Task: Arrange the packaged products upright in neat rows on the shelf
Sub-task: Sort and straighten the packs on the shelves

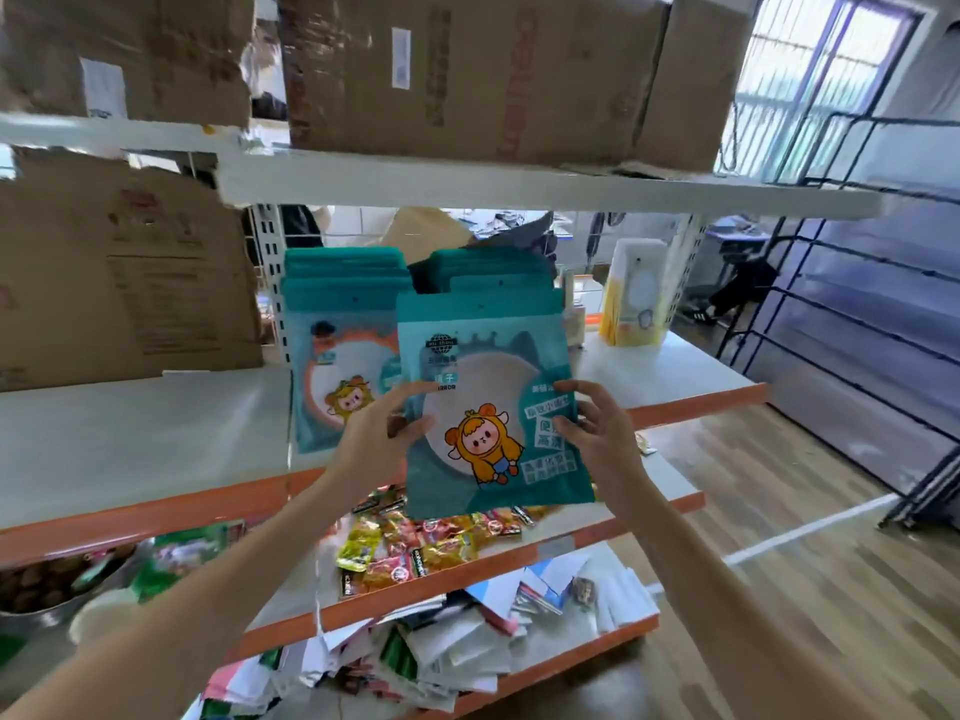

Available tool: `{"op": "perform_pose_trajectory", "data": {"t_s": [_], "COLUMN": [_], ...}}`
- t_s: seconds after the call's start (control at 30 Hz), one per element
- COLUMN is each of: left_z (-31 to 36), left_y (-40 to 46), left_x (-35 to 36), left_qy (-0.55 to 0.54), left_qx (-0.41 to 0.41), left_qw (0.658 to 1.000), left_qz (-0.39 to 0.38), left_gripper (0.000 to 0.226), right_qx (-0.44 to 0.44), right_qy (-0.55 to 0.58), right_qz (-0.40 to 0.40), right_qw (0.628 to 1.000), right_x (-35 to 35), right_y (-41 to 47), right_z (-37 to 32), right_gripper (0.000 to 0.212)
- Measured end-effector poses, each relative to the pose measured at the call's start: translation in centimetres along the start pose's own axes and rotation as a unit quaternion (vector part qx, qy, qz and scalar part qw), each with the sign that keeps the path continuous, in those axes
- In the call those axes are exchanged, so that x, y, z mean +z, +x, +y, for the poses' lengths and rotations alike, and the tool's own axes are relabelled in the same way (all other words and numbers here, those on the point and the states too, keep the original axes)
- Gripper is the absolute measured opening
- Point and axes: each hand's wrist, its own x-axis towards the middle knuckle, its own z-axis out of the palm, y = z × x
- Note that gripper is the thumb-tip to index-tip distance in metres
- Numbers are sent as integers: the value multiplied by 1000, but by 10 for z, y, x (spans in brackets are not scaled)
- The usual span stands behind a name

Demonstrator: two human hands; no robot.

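Note:
A flat teal packet (488, 402) with a cartoon figure and a round window stands upright in front of the white shelf (145, 433). My left hand (382, 433) pinches its left edge and my right hand (597, 428) grips its right edge. Behind it a stack of like teal packets (493, 270) stands upright. A second row of teal packets (337, 324) stands to the left, leaning against the shelf back. A yellow packet (636, 293) stands upright at the shelf's right end.
A cardboard box (119, 272) fills the shelf's left part; more boxes (467, 70) sit on the shelf above. Small snack sachets (415, 548) lie on the lower shelf, loose packets (467, 636) below that. A black wire rack (857, 283) stands at right.

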Motion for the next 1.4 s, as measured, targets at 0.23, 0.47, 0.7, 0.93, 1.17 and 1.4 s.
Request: {"op": "perform_pose_trajectory", "data": {"t_s": [0.23, 0.47, 0.7, 0.93, 1.17, 1.4], "left_z": [10, 16, -11, -41, -68, -90], "left_y": [21, 56, 95, 145, 169, 175], "left_x": [55, 73, 100, 116, 130, 144], "left_qy": [17, 56, 92, 133, 134, 188], "left_qx": [-2, 5, -7, -26, -75, -33], "left_qw": [999, 996, 994, 990, 988, 979], "left_qz": [-47, -69, -51, 27, 19, 65], "left_gripper": [43, 43, 41, 45, 63, 68], "right_qx": [12, 33, 14, -3, -78, -106], "right_qy": [-53, -32, -95, -130, -123, -127], "right_qz": [10, 11, 12, -8, -11, 4], "right_qw": [998, 999, 995, 991, 989, 986], "right_x": [-50, -65, -67, -45, -27, -17], "right_y": [43, 76, 127, 199, 253, 276], "right_z": [26, 42, 61, 87, 114, 138], "right_gripper": [26, 32, 35, 34, 34, 41]}}
